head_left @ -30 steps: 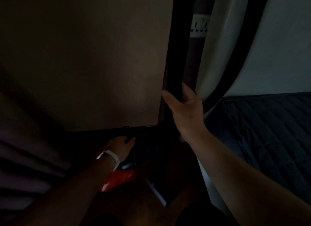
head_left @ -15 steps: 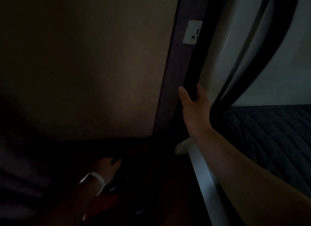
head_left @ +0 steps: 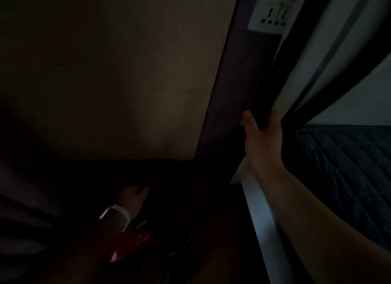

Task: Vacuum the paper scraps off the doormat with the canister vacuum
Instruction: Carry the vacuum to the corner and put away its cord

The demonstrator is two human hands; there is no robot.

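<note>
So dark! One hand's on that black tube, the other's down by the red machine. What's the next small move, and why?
Probably draw the vacuum out of this corner. The right hand grips the black wand by the wall, the left hand is down at the red canister, and no doormat is in view. Whether the left hand grips is too dark to tell.

The left hand [head_left: 132,196], low in deep shadow, wears a white band [head_left: 117,215] around its wrist, a flat, smooth strap. The right hand [head_left: 262,135] and right forearm [head_left: 317,216] are bare to the frame's edge. The left forearm [head_left: 84,247] is too dark to tell.
</note>
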